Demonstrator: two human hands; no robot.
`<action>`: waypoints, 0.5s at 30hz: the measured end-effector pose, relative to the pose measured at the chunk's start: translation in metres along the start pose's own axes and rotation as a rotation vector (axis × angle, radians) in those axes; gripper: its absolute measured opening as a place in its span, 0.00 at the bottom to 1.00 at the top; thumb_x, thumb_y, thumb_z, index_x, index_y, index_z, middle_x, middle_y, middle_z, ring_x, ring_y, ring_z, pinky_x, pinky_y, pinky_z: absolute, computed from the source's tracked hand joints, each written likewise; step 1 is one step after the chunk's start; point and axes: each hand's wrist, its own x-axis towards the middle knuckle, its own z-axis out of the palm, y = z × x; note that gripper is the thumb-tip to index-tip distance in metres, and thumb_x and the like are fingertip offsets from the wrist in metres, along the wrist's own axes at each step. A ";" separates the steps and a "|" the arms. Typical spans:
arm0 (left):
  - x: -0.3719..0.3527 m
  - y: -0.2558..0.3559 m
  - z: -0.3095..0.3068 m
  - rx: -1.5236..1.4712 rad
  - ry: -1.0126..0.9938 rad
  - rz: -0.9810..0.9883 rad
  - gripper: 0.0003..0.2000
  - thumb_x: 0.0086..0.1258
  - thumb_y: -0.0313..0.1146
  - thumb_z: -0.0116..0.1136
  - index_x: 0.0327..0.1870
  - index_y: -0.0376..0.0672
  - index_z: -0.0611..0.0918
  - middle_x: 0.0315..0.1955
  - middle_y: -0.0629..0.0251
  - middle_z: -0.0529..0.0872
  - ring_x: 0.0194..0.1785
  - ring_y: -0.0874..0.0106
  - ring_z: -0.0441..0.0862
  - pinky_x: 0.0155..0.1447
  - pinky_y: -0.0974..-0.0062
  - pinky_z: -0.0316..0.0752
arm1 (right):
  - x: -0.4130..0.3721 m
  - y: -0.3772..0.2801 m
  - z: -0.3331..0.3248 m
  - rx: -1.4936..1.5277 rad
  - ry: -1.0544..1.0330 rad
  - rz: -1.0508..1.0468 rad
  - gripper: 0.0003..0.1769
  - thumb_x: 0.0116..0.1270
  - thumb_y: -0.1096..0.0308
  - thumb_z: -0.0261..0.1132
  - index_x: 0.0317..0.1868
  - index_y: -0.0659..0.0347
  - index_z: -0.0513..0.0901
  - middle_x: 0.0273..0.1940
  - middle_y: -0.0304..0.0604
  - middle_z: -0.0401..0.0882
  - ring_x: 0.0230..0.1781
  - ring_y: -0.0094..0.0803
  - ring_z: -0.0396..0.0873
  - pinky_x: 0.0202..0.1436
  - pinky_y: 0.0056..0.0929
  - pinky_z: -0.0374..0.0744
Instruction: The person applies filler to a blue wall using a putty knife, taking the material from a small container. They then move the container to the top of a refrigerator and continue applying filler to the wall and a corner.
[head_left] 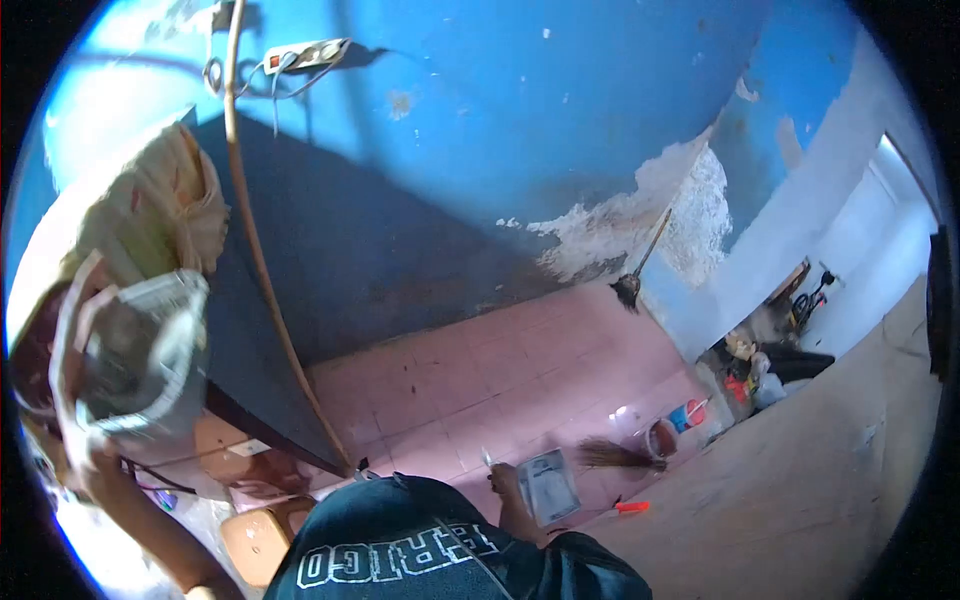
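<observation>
On the left, my left hand [92, 455] is raised and grips a greyish see-through plastic container [150, 350] by its side. The container is tilted and smeared by motion, and what it holds, if anything, cannot be made out. It is in front of a yellowish cloth [135, 220] draped over a tall dark piece of furniture. Low in the middle, my right hand [508, 484] is closed, and a thin pale object [487, 457] sticks up from its fingers. Beside that hand, a flat grey-white rectangular thing [550, 486] lies over the floor.
A long bamboo pole [255, 240] leans along the dark panel [245, 300]. Brown plastic stools [255, 545] stand low left. On the pink tiles [450, 390] are a hand broom [615, 455], a red bucket [662, 438] and an orange-handled tool [632, 508]. A mop [628, 288] leans in the corner.
</observation>
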 end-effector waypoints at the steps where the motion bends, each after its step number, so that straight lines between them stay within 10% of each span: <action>1: 0.000 -0.004 0.022 0.039 -0.020 0.040 0.58 0.55 0.63 0.72 0.82 0.46 0.52 0.68 0.55 0.62 0.69 0.55 0.67 0.72 0.59 0.65 | -0.006 -0.001 0.014 0.074 0.000 0.061 0.11 0.69 0.61 0.63 0.41 0.60 0.82 0.23 0.40 0.76 0.13 0.25 0.66 0.14 0.28 0.65; 7: -0.002 -0.214 -0.012 -0.126 -0.143 0.232 0.68 0.40 0.67 0.80 0.80 0.34 0.59 0.54 0.57 0.81 0.57 0.63 0.83 0.61 0.66 0.79 | 0.020 0.027 0.007 0.096 0.059 -0.063 0.20 0.76 0.53 0.57 0.49 0.59 0.87 0.28 0.41 0.85 0.16 0.28 0.75 0.19 0.33 0.73; 12: 0.035 -0.267 0.042 -0.080 -0.290 0.095 0.74 0.35 0.70 0.82 0.80 0.30 0.55 0.60 0.51 0.76 0.64 0.58 0.79 0.69 0.59 0.73 | 0.036 0.053 -0.004 0.169 0.151 0.097 0.18 0.73 0.52 0.62 0.43 0.58 0.89 0.29 0.42 0.87 0.17 0.30 0.78 0.21 0.34 0.75; 15: 0.076 -0.324 0.074 0.026 -0.360 0.196 0.75 0.36 0.75 0.77 0.80 0.30 0.54 0.63 0.48 0.76 0.67 0.57 0.77 0.73 0.55 0.69 | 0.068 0.079 -0.039 -0.454 0.117 -0.140 0.20 0.66 0.47 0.72 0.44 0.56 0.89 0.38 0.48 0.91 0.36 0.39 0.89 0.42 0.46 0.82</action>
